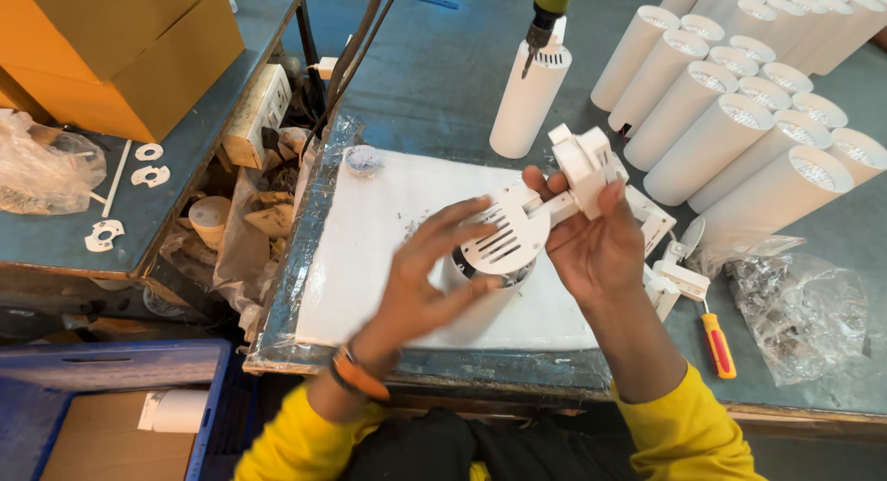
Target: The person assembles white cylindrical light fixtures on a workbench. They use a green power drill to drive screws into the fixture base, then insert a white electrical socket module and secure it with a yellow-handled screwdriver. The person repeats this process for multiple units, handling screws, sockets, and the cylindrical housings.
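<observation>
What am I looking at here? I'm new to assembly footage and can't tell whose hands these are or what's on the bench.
One camera on the worker's head looks down, so both hands are the worker's own. The left hand steadies a white cylinder housing lying on a white pad. The right hand holds a white slotted disc with a bracket at the housing's open end. Behind stands a single white cylinder under a hanging screwdriver tool, beside rows of finished cylinders. A red-handled screwdriver lies to the right.
</observation>
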